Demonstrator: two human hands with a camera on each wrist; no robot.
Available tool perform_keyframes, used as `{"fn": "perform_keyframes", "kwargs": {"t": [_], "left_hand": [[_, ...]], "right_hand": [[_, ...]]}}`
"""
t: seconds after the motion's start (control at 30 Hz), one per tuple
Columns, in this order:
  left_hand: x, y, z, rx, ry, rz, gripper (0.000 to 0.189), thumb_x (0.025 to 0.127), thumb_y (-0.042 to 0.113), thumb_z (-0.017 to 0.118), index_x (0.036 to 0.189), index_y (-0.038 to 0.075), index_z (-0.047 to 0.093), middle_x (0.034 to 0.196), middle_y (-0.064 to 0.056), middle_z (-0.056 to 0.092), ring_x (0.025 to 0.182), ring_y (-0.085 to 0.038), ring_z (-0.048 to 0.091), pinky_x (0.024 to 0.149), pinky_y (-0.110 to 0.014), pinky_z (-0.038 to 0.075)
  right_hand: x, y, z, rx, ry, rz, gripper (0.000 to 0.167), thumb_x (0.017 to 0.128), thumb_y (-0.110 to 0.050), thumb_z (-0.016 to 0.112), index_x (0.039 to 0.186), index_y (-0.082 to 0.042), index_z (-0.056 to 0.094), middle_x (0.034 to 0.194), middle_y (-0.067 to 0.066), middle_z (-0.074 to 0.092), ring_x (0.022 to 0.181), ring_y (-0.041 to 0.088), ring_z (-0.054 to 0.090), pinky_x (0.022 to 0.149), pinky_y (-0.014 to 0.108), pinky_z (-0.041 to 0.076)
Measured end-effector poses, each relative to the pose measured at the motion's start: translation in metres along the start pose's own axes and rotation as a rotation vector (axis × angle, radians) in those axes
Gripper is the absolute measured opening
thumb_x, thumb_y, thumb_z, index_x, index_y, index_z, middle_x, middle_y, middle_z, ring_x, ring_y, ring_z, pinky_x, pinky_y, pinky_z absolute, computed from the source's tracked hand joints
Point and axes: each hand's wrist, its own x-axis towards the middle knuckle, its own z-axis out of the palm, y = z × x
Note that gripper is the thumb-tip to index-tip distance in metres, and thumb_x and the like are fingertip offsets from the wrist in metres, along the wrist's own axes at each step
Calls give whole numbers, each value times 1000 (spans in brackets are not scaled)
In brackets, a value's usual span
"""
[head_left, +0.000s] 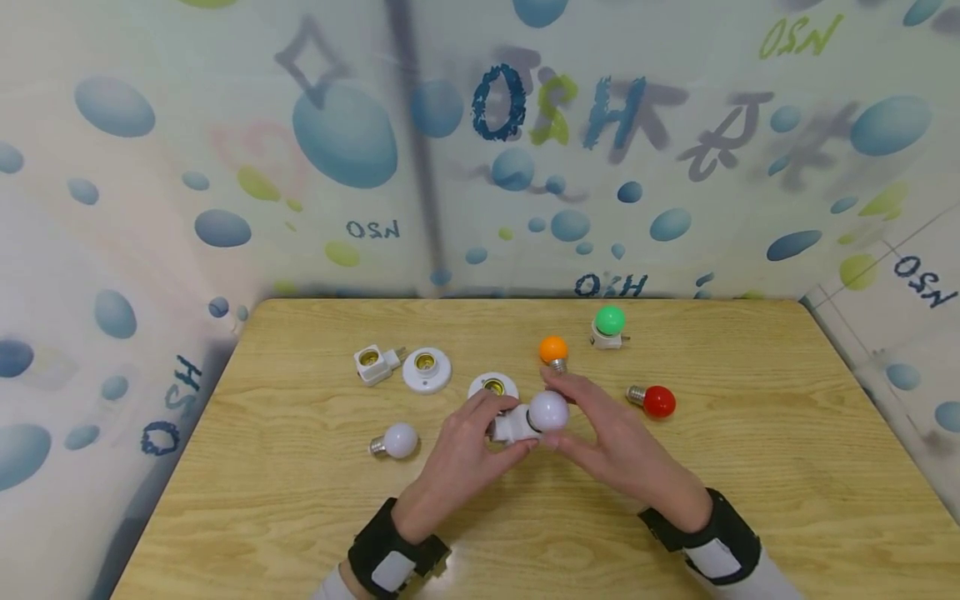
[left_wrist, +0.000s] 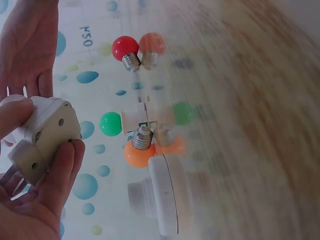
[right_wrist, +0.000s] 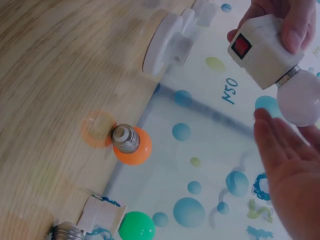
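My left hand (head_left: 468,446) grips a white plug-in lamp socket (head_left: 512,425) between thumb and fingers. A red rocker switch (right_wrist: 241,46) shows on the socket's side in the right wrist view. Seated in the socket is a white round bulb (head_left: 549,412), with a little of its metal screw base visible in the right wrist view. Around the bulb, my right hand (head_left: 626,446) holds its fingers fairly straight and spread from the thumb. Its fingertips (right_wrist: 262,116) stand slightly off the glass; whether the thumb touches the bulb is unclear.
Behind the hands lie an orange bulb (head_left: 553,349) and a green bulb (head_left: 610,321) in a socket. A red bulb (head_left: 660,402) lies right, a white bulb (head_left: 400,441) left. Two round lamp holders (head_left: 427,379) and a square plug socket (head_left: 372,365) sit on the wooden table (head_left: 262,500).
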Motion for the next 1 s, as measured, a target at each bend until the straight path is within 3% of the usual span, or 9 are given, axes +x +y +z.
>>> {"fn": "perform_keyframes", "kwargs": {"t": [0.13,0.33,0.5,0.77,1.0], "left_hand": [[1,0,0,-11,-10,-16,43,82,22,90,117,7,68,106,-1,65,81,-9,54,67,-22,48],[0,2,-1,-8,-26,-37,43,82,22,90,116,8,68,102,1,64,81,-9,53,67,-23,47],[0,2,0,-8,-23,-40,43,82,22,90,116,8,68,102,1,63,81,-9,53,67,-23,47],[-1,1,2,17,47,20,44,79,19,92,113,7,68,102,-2,64,78,-11,55,66,-23,47],[-1,3,4,39,78,18,46,77,19,94,112,5,67,102,-5,65,79,-11,56,65,-24,49]], "right_hand": [[-1,-1,-3,11,-34,-1,68,90,-15,81,151,-14,50,147,6,58,131,26,59,101,51,51],[-2,0,-4,-22,21,-42,54,92,-21,79,141,-10,60,136,7,67,121,26,65,94,47,56],[-2,-1,0,-33,72,-52,52,94,-32,75,137,-8,63,133,9,69,117,27,68,91,46,58],[-1,-3,7,-28,129,-42,55,85,-23,83,133,-5,65,127,11,72,112,28,71,88,41,58],[-1,-4,14,-28,188,-54,53,90,-32,78,132,-2,64,123,12,73,107,26,73,85,38,59]]}}
